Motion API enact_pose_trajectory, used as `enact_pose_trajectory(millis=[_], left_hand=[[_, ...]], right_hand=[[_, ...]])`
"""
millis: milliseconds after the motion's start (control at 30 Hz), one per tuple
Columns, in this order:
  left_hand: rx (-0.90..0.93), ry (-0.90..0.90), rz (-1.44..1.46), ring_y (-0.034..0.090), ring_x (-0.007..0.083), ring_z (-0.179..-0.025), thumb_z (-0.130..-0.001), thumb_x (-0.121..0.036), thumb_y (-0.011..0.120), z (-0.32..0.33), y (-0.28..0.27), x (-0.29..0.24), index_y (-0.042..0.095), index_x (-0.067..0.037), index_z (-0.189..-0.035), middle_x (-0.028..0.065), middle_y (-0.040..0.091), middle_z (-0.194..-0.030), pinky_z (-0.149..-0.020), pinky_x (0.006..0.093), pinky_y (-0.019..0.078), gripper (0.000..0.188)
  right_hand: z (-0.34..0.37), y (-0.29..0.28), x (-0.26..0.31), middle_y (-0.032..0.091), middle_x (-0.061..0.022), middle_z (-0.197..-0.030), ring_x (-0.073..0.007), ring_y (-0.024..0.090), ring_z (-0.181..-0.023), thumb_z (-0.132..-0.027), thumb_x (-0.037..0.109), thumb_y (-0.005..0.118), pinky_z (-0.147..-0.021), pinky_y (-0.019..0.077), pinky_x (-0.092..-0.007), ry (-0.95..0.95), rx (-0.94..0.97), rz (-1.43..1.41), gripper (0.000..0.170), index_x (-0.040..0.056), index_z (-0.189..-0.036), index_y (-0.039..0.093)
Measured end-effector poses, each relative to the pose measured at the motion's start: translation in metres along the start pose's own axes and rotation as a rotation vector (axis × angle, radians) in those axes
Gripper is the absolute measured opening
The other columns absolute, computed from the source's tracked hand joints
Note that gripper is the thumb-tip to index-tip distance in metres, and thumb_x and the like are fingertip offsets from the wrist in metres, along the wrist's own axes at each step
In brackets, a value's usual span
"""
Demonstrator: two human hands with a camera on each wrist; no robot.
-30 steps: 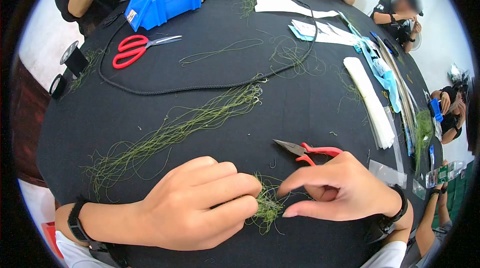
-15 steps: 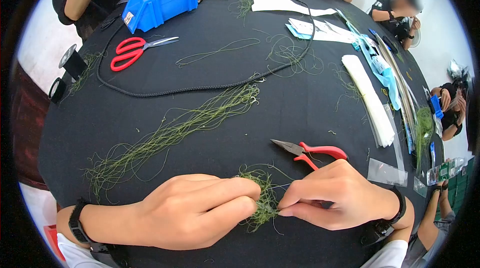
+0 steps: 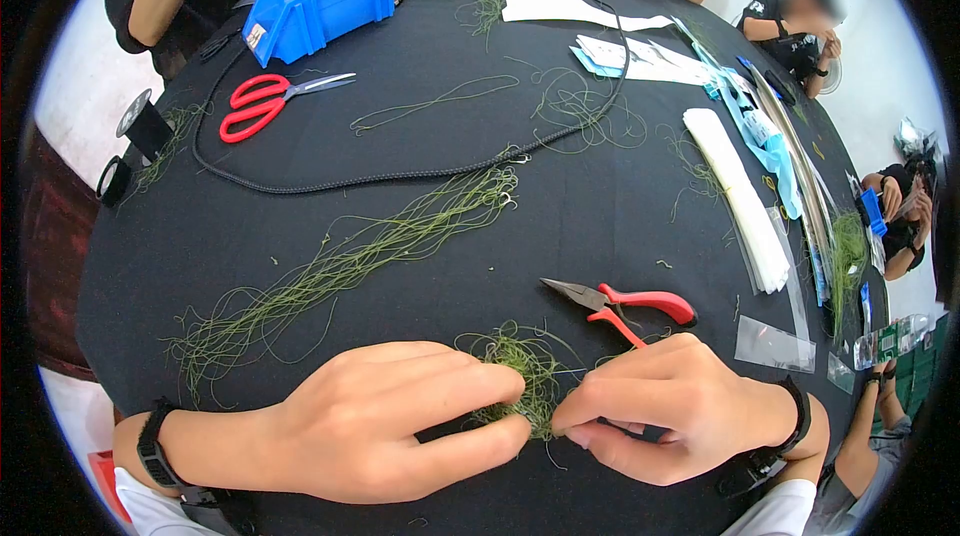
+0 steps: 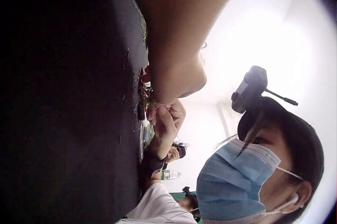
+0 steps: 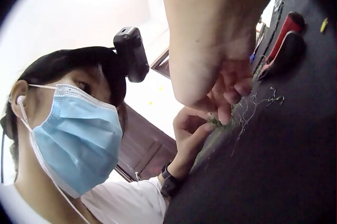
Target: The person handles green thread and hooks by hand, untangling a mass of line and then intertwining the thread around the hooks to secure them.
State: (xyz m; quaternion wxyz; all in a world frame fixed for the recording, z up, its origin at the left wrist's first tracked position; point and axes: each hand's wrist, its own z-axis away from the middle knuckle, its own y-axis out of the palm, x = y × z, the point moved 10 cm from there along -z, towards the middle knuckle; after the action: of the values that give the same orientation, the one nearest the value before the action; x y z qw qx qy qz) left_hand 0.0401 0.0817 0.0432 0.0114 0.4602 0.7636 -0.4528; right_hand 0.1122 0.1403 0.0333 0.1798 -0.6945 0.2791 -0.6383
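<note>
A tangle of thin green line [image 3: 535,371] lies between my two hands at the near side of the table. My left hand [image 3: 400,426] pinches the tangle from the left; the right wrist view shows its thumb and finger on the green strands [image 5: 217,123]. From the other side, my right hand [image 3: 680,406] pinches line at the tangle's right edge, thumb and forefinger close together. Just beyond it rest red-handled pliers [image 3: 645,306], jaws pointing left. Farther up, a long bundle of green lines [image 3: 370,246] ends in small metal hooks [image 3: 512,201].
Red scissors [image 3: 262,108], a black cord [image 3: 330,184] and a blue bin [image 3: 325,11] lie farther back. At right are a white strip bundle [image 3: 738,201], clear plastic bags [image 3: 775,344] and a bottle [image 3: 893,340]. Other people sit around the black-covered table [image 3: 440,296].
My right thumb and forefinger, apart a second ago, have come together at the tangle's edge. My left fingers have spread somewhat, and more of the tangle shows above them.
</note>
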Motion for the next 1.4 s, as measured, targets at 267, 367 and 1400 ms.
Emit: enact_pose_trajectory(millis=[267,367,1400], left_hand=[[0.021,0.029,0.008,0.064,0.0233,-0.069,-0.068,-0.004,0.071,0.0,0.0,-0.002,0.067,-0.003,-0.089,0.0122,0.061,-0.096,-0.058,0.0316,0.0543,0.021],[0.016,0.023,0.015,0.064,0.0234,-0.069,-0.069,-0.004,0.072,0.0,0.0,-0.002,0.067,-0.003,-0.088,0.0121,0.062,-0.096,-0.058,0.0315,0.0543,0.02],[-0.001,-0.178,0.166,0.067,0.0199,-0.067,-0.067,-0.004,0.071,0.0,0.001,0.013,0.065,-0.006,-0.082,0.0094,0.069,-0.093,-0.057,0.0284,0.0545,0.016]], right_hand=[[0.002,0.0,0.0,0.059,-0.0102,-0.07,-0.0281,0.059,-0.057,-0.074,-0.001,0.063,-0.05,0.047,-0.0366,-0.001,0.0,0.021,0.017,0.0009,-0.089,0.056],[0.002,-0.001,-0.002,0.059,-0.0094,-0.07,-0.0279,0.059,-0.056,-0.074,-0.002,0.063,-0.051,0.047,-0.0362,0.012,0.001,-0.004,0.016,0.001,-0.088,0.056],[0.001,0.007,-0.002,0.053,-0.009,-0.061,-0.0283,0.054,-0.05,-0.073,-0.001,0.062,-0.047,0.0435,-0.0372,-0.025,-0.018,-0.007,0.013,0.0009,-0.079,0.05]])
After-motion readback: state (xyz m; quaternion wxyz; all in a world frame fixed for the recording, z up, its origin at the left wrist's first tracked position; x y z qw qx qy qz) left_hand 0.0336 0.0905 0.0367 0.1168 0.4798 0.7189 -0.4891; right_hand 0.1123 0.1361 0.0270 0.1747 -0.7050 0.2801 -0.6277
